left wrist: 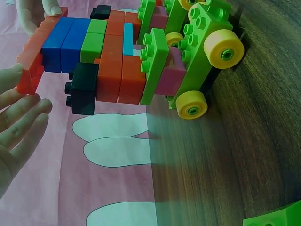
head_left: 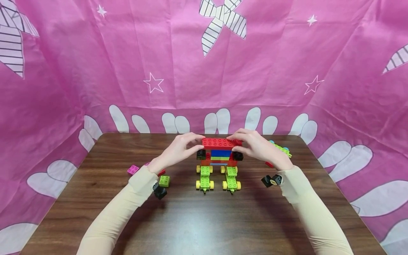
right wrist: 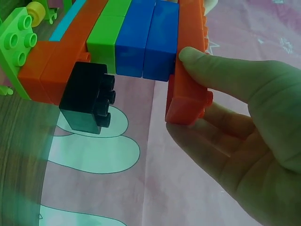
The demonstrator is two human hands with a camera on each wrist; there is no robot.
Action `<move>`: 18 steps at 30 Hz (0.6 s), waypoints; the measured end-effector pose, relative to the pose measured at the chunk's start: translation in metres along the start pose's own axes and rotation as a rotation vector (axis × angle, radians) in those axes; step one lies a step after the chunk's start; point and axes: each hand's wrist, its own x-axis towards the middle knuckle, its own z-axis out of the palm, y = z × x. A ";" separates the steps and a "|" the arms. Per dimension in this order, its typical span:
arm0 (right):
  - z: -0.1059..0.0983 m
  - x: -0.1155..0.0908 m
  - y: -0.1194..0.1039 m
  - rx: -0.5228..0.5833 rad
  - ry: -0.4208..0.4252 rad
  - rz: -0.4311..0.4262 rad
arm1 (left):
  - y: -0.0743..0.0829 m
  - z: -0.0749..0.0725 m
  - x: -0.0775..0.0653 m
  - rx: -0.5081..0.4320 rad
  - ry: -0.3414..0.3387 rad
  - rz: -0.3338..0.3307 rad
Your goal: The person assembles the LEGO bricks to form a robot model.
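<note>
A tall toy of building bricks stands on the table, with a long red brick (head_left: pixel 218 142) across its top. My left hand (head_left: pixel 180 148) holds that brick's left end between thumb and fingers. At its right end, my right hand (right wrist: pixel 254 117) grips it, thumb on the near face and fingers behind. Below the red brick come blue bricks (left wrist: pixel 66 44), a lime layer (left wrist: pixel 94 42) and orange-red bricks (left wrist: pixel 110 66). Black bricks (left wrist: pixel 84 89) stick out at both sides. Two lime wheeled bases (head_left: pixel 205 177) with yellow wheels (left wrist: pixel 224 49) carry the build.
Left of the toy lie a magenta brick (head_left: pixel 132 170), a lime brick (head_left: pixel 164 181) and a red piece (head_left: pixel 161 172). At the back right are a lime piece with blue parts (head_left: pixel 282 148) and a small red piece (head_left: pixel 269 164). A pink curtain (head_left: pixel 191 85) hangs behind the table (head_left: pixel 197 226).
</note>
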 end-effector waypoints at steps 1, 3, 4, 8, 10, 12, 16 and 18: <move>0.000 0.000 0.000 -0.003 -0.001 -0.002 | 0.000 0.000 0.000 0.001 0.001 -0.001; 0.000 0.000 0.000 -0.008 -0.002 -0.003 | 0.001 0.000 0.000 0.000 0.002 -0.002; 0.000 0.000 -0.001 -0.011 -0.003 -0.001 | 0.001 0.000 -0.001 0.001 0.002 -0.003; 0.000 0.000 -0.002 -0.017 -0.010 0.014 | 0.002 0.000 -0.001 0.004 0.003 -0.004; 0.000 0.000 -0.003 -0.022 -0.008 0.018 | 0.002 0.000 -0.001 0.003 0.003 -0.001; 0.000 0.000 -0.003 -0.028 -0.003 0.018 | 0.003 0.000 -0.001 -0.002 0.003 0.002; 0.001 0.000 -0.003 -0.045 0.015 0.001 | 0.003 0.000 -0.001 -0.006 0.005 0.001; 0.001 0.000 -0.002 -0.047 0.018 0.002 | 0.003 0.000 -0.001 -0.010 0.005 -0.004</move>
